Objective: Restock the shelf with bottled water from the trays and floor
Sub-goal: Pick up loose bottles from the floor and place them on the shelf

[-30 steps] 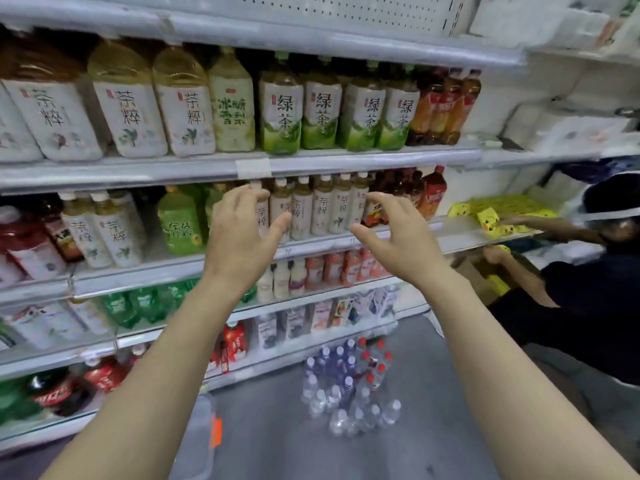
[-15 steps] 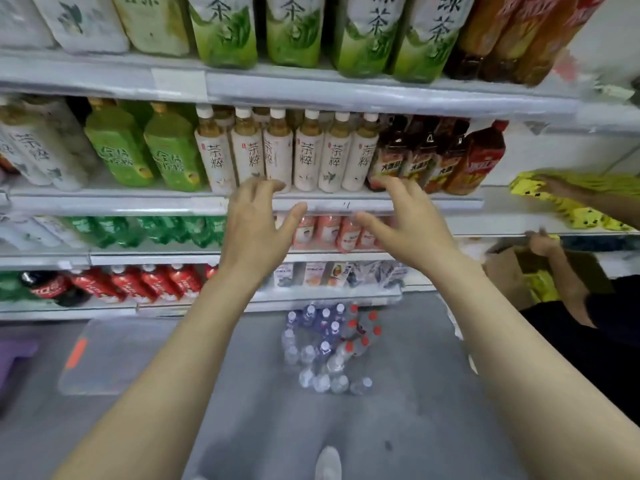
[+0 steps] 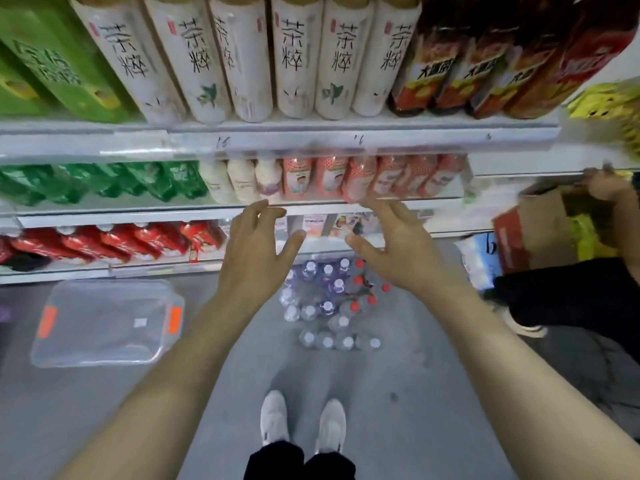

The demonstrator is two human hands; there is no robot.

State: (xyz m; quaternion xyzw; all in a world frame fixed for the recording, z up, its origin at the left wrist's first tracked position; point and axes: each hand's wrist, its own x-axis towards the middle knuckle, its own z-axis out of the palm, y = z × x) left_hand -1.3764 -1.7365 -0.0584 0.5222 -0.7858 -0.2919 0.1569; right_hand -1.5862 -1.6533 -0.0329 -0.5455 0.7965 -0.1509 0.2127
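While L hand (image 3: 256, 258), R hand (image 3: 398, 252) hover spread, water btls (image 3: 327, 307) below.

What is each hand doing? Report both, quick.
Left hand: open, holding nothing.
Right hand: open, holding nothing.

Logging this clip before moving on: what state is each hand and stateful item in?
Left hand: open, holding nothing.
Right hand: open, holding nothing.
Water bottles: capped, upright, clustered on floor.
Clear tray: flat on floor, apart from bottles.
Cardboard box: flaps open, another person's hand at its flap.
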